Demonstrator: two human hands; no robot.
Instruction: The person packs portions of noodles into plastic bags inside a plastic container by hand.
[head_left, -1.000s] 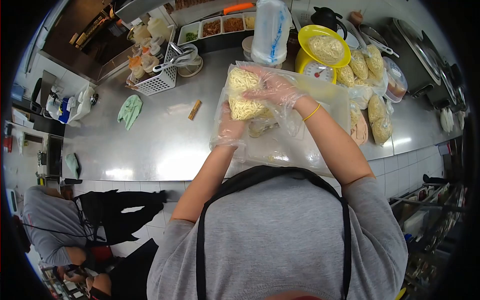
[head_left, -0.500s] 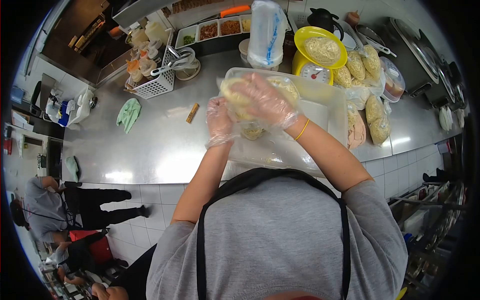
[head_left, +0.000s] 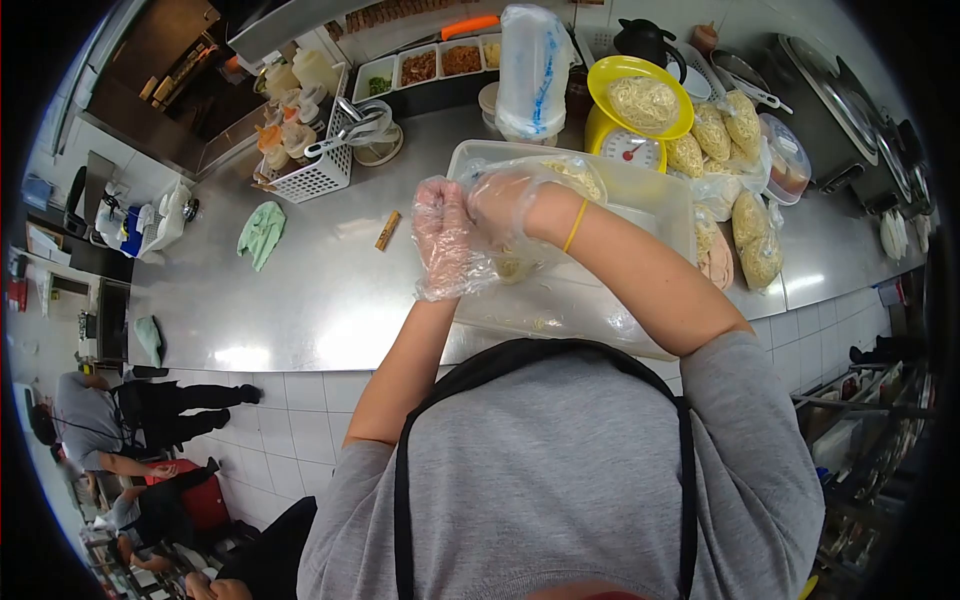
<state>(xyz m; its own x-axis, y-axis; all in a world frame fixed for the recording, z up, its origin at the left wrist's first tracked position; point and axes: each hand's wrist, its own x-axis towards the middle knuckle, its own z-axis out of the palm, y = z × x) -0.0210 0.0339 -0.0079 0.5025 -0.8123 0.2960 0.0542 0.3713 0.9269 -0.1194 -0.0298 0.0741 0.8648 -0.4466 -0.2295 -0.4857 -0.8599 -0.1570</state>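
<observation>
My left hand (head_left: 441,228), in a clear plastic glove, is closed with its fingers curled up at the left rim of a translucent plastic bin (head_left: 676,235). Right beside it is my right hand (head_left: 503,205), gloved too, with its fingers bent in toward the left. What the two hands pinch between them is hidden by the fingers and crinkled plastic. Behind my right wrist, a clear bag of pale noodles (head_left: 578,178) lies in the bin. More noodles (head_left: 512,266) show below my right hand.
A yellow scale (head_left: 628,152) carries a yellow plate (head_left: 686,118) with noodles. Bagged noodles (head_left: 757,245) lie right of the bin. A plastic bag roll (head_left: 533,75), a basket of bottles (head_left: 325,172), a green cloth (head_left: 262,233) and a small brown stick (head_left: 387,230) are on the steel counter.
A blurred pale noodle bundle at my hands no longer shows. My right hand has lowered and turned inward against my left, which has turned its fingers up. A person at left has shifted.
</observation>
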